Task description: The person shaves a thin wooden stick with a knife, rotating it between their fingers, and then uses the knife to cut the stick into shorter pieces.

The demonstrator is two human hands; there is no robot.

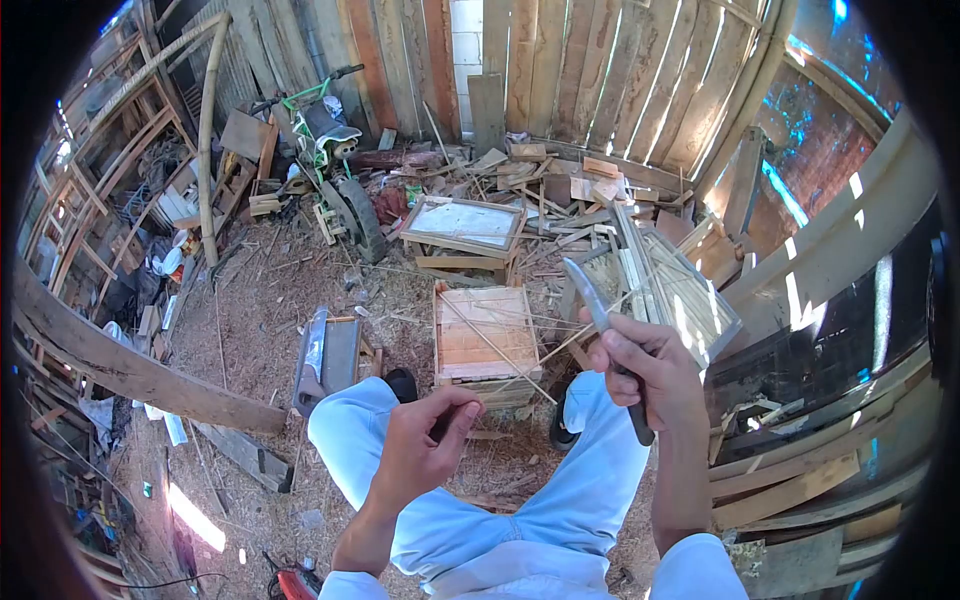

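at the far left a thick wooden beam [150,360] slants in over the littered ground, and low down lies a red power tool [295,583], partly cut off by the edge of view. next comes a long tool with a shiny blade [314,345], probably a handsaw, lying along the side of a small grey-topped bench [341,352]; behind them stands a green bike [352,205]. the left hand [420,440] is raised in front of the knee, its fingers curled well in and the thumb drawn up to them; nothing shows in it, though something very thin could be hidden. past it, a wooden crate [487,325] with a slatted top sits between the feet, and beyond that a framed panel [465,222] rests on scrap wood. thin wooden strips [500,352] lie crossed over the crate, some reaching past its right edge. further right, the right hand [650,370] is closed firmly round the dark handle of a knife [588,290], blade up and clear of the crate. as for progress, several strips look already split off or trimmed, but none is visibly under the blade, and how many are finished or need more work cannot be told. slatted panels [690,300] lean at the right.
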